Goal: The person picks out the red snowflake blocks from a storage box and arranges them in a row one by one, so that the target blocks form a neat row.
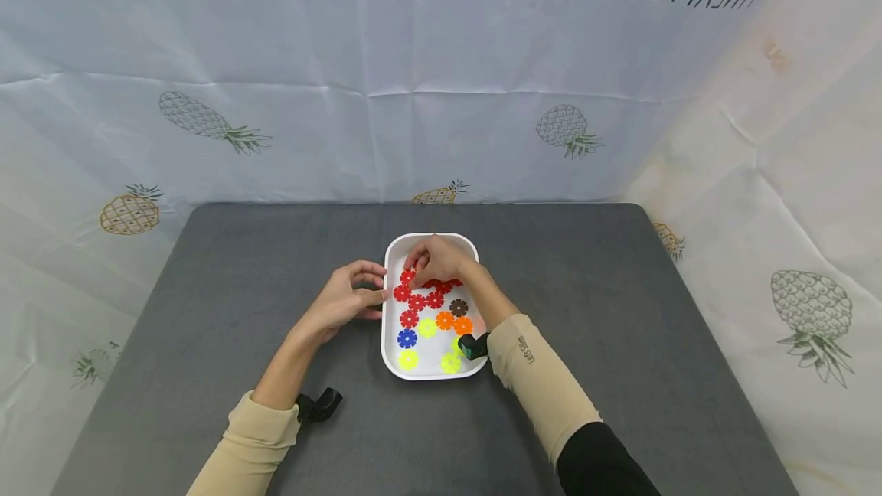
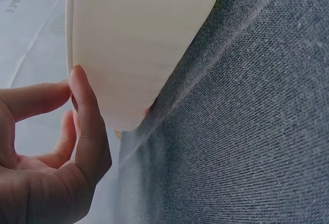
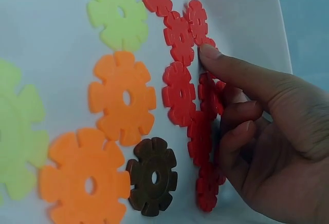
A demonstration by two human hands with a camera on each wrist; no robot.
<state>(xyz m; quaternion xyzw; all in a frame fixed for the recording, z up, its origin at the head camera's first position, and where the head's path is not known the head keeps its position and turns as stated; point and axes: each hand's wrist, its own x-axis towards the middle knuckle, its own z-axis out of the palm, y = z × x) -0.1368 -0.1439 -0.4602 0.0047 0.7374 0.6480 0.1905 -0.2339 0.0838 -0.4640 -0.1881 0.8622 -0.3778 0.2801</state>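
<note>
A white tray [image 1: 390, 354] holds several flat, notched plastic building discs, each with a hole in the middle. My left hand [image 1: 351, 293] is at the tray's left side, and in the left wrist view thumb and finger pinch its rim [image 2: 70, 34]. My right hand [image 1: 441, 259] reaches into the far half of the tray, over a cluster of red discs [image 1: 416, 302]. In the right wrist view its thumb and curled fingers grip a red disc [image 3: 209, 43] beside other red ones; the fingertips are partly hidden.
Nearer in the tray lie orange discs [image 3: 127, 98], a brown disc [image 3: 153, 178], a blue disc [image 1: 407, 338] and several yellow-green discs [image 1: 409, 360]. The tray stands on a dark grey table [image 1: 586, 312]. A pineapple-print curtain [image 1: 468, 37] hangs behind and around it.
</note>
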